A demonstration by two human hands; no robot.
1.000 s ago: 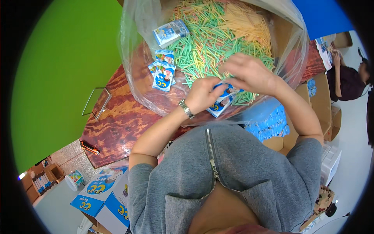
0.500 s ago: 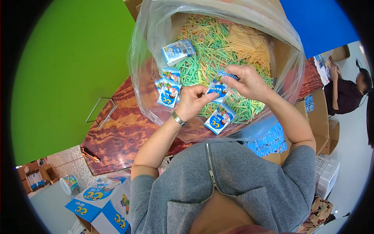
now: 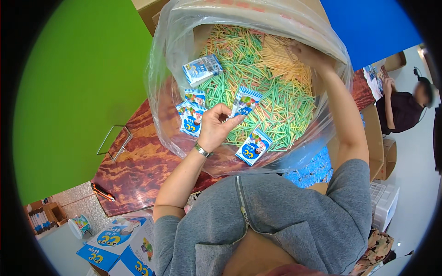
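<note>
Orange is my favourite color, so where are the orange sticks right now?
In the head view, the orange sticks lie toward the upper right inside the clear plastic bag, next to the mixed green sticks and the right hand.

- Lower packet (image 3: 253,147): large yellow lettering on blue panel, smaller lettering close by.
- Front left packet (image 3: 192,120): matching design, large yellow lettering on blue.
- Centre packet (image 3: 244,108): pale lettering on blue, partly covered.
- Upper left packet (image 3: 201,71): blue emblem beside block of fine print, too small to read.
- Box (image 3: 120,238), blue and white: large yellow lettering on more than one face, smaller lettering alongside.
- Carton flap (image 3: 281,13): red marks behind clear plastic, too blurred to read.
- Blue packs (image 3: 309,171), lower right: print too small to read.
</note>
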